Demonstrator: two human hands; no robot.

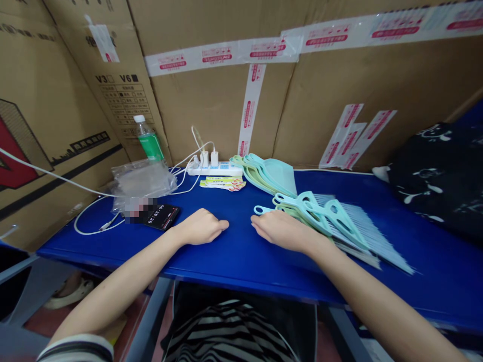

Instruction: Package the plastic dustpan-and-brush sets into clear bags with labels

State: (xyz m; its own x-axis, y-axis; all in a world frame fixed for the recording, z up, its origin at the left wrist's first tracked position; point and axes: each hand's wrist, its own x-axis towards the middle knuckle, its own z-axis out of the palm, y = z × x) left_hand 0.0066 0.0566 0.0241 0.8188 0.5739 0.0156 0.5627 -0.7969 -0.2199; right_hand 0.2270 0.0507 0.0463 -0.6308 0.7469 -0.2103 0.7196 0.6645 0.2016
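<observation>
My left hand (202, 227) rests as a loose fist on the blue tabletop (234, 256), thumb pointing inward, with nothing visible in it. Across a short gap, my right hand (279, 230) is also curled closed on the table, and no object shows in its fingers. Just beyond and beside it lies a pile of small hand brushes (345, 223) with pale blue and green handles and light bristles. Behind them, several small dustpans (277, 173) in light blue and green are stacked against the cardboard. Nearest to my left hand is a phone (164, 215) showing a timer.
Clear plastic bags (141, 178) lie at the left, before a green-labelled bottle (150, 143). A white power strip (217, 170) with plugged-in chargers and cables sits at the back, near yellow packets (222, 183). Cardboard (211, 105) walls the table. Dark patterned fabric (433, 176) is at right.
</observation>
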